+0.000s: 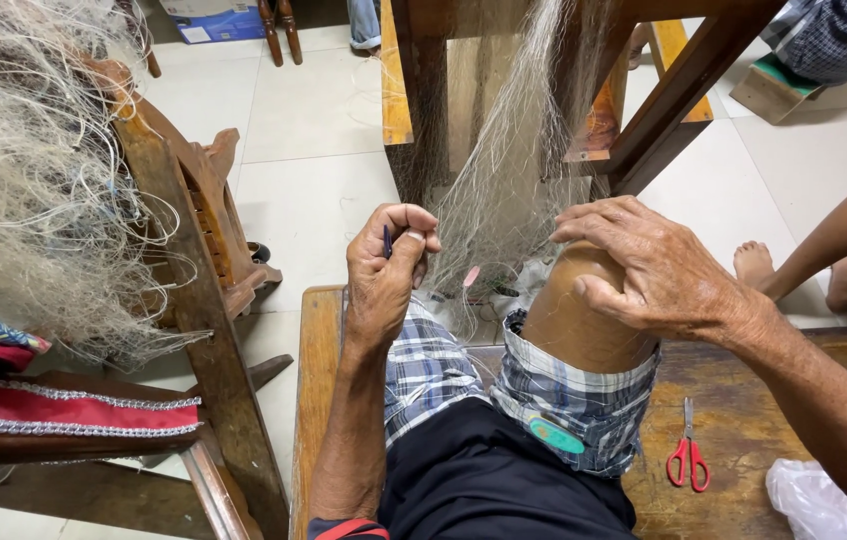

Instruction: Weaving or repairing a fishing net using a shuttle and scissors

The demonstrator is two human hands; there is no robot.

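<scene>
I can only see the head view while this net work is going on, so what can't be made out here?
- Tool in left hand: only a dark blue tip shows; the fingers hide the rest.
- Net strands and knots: too fine to tell.
- Right hand palm: pressed on the knee, so any thread under it is hidden.
- White bag: cut off by the bottom edge.
- Scissors: plain.

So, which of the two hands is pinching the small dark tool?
The left hand: its fingertips pinch the dark netting needle. The right hand rests spread on the raised knee, holding no tool.
</scene>
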